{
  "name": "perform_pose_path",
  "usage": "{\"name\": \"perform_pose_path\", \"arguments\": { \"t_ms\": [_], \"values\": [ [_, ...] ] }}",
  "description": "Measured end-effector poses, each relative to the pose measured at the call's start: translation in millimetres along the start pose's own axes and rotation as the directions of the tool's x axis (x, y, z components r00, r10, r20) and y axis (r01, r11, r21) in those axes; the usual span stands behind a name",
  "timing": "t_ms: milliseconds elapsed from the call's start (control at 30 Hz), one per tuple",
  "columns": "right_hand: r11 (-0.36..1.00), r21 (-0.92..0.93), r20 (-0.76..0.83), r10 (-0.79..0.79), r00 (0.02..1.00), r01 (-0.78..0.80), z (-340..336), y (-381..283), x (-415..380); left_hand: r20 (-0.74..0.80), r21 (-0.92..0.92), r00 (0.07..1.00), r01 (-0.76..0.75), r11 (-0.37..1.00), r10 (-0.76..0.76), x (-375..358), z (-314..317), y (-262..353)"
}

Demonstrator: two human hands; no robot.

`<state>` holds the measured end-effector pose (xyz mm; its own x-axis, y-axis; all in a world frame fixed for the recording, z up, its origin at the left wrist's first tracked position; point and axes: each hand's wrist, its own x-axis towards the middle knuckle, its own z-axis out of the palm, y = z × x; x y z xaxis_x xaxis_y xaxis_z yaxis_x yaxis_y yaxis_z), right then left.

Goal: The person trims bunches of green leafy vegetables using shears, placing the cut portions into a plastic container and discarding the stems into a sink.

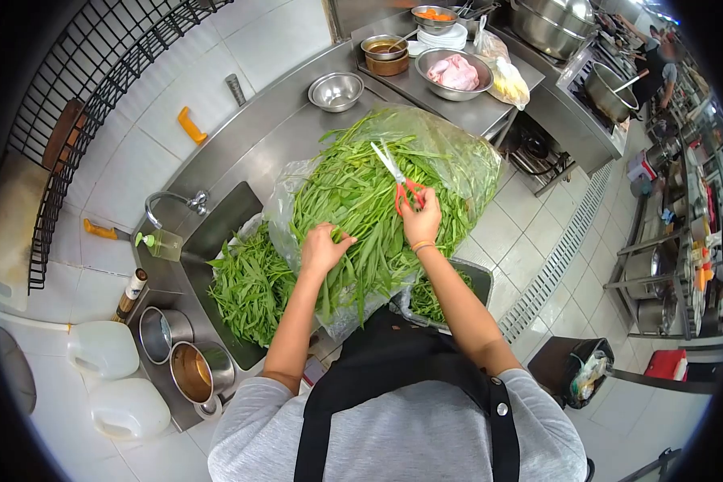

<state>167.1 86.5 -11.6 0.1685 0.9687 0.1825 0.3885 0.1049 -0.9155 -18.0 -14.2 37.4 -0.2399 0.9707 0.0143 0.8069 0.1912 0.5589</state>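
A big heap of long-stemmed leafy greens (pixel 361 181), probably water spinach, lies in a clear plastic bag (pixel 478 165) on the steel counter. My left hand (pixel 323 249) is at the near left of the heap, its fingers closed on some of the greens. In my right hand (pixel 420 218) are scissors (pixel 392 165) with red handles, held above the heap. Their blades point away from me and stand slightly apart. More greens fill the sink (pixel 189 273) to the left. Below my right forearm, a dark bin (pixel 482 277) holds cut pieces of green.
Behind the heap stand an empty steel bowl (pixel 336 91) and a bowl of raw meat (pixel 455 72). A tap (pixel 177 205) and soap bottle (pixel 165 244) border the sink. Steel pots (pixel 202 371) sit at near left. A person (pixel 660 68) works at far right.
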Motion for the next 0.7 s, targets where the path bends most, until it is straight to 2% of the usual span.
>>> {"name": "perform_pose_path", "arguments": {
  "t_ms": [33, 67, 133, 167, 200, 233, 267, 300, 367, 400, 467, 500, 533, 600, 700],
  "values": [
    [1.0, 0.003, -0.041, 0.0, 0.999, 0.0, 2, -3, 7, -0.105, 0.003, 0.991, -0.077, 0.997, 0.077, 2, 6, -1],
    [1.0, 0.008, -0.082, 0.001, 0.997, 0.0, 5, -6, 14, -0.106, 0.006, 0.991, -0.08, 0.997, 0.08, 5, 8, 3],
    [1.0, -0.002, -0.089, 0.026, 0.996, -0.026, 9, -11, 23, -0.007, -0.048, 0.997, 0.07, 0.996, -0.07, 17, 6, 25],
    [0.999, -0.022, -0.097, 0.048, 0.994, -0.05, 12, -10, 26, -0.121, -0.076, 0.992, -0.056, 0.995, 0.047, 28, 29, 13],
    [0.996, -0.043, -0.104, 0.068, 0.992, -0.073, 15, -5, 29, -0.12, -0.082, 0.991, -0.077, 0.994, 0.067, 35, 38, 17],
    [0.999, -0.034, -0.178, 0.004, 0.984, -0.01, 19, 0, 32, -0.106, -0.01, 0.993, -0.06, 0.998, 0.058, 41, 47, 22],
    [0.999, -0.035, -0.173, -0.003, 0.985, -0.003, 20, 7, 35, -0.093, 0.061, 0.995, -0.042, 0.997, 0.047, 45, 54, 24],
    [1.0, 0.022, -0.146, 0.025, 0.989, -0.022, 20, 10, 37, -0.098, 0.057, 0.994, -0.037, 0.998, 0.043, 48, 57, 24],
    [0.991, 0.124, -0.087, 0.069, 0.994, -0.058, 19, 29, 45, 0.003, 0.031, 0.999, 0.032, 0.999, -0.032, 52, 59, 25],
    [0.991, 0.121, -0.091, 0.068, 0.993, -0.057, 13, 29, 46, 0.005, 0.028, 1.0, 0.029, 0.999, -0.029, 52, 55, 26],
    [0.962, 0.271, -0.054, 0.062, 0.997, -0.045, 0, 31, 42, -0.034, -0.126, 0.999, 0.036, 0.991, -0.041, 50, 45, 24],
    [0.941, 0.335, -0.04, 0.062, 0.997, -0.045, -12, 22, 34, -0.079, -0.097, 0.997, -0.032, 0.995, 0.024, 45, 32, 29],
    [0.943, 0.331, -0.042, 0.065, 0.997, -0.048, -23, 22, 27, -0.073, -0.1, 0.997, -0.033, 0.994, 0.025, 40, 17, 38],
    [0.879, 0.476, -0.029, 0.033, 0.999, -0.016, -46, 28, 12, 0.011, -0.146, 1.0, -0.002, 0.989, 0.004, 26, -13, 59],
    [0.827, 0.561, -0.048, -0.019, 0.999, 0.043, -77, 36, -18, 0.091, -0.189, 0.994, -0.035, 0.981, 0.053, 4, -31, 89]
  ]
}}
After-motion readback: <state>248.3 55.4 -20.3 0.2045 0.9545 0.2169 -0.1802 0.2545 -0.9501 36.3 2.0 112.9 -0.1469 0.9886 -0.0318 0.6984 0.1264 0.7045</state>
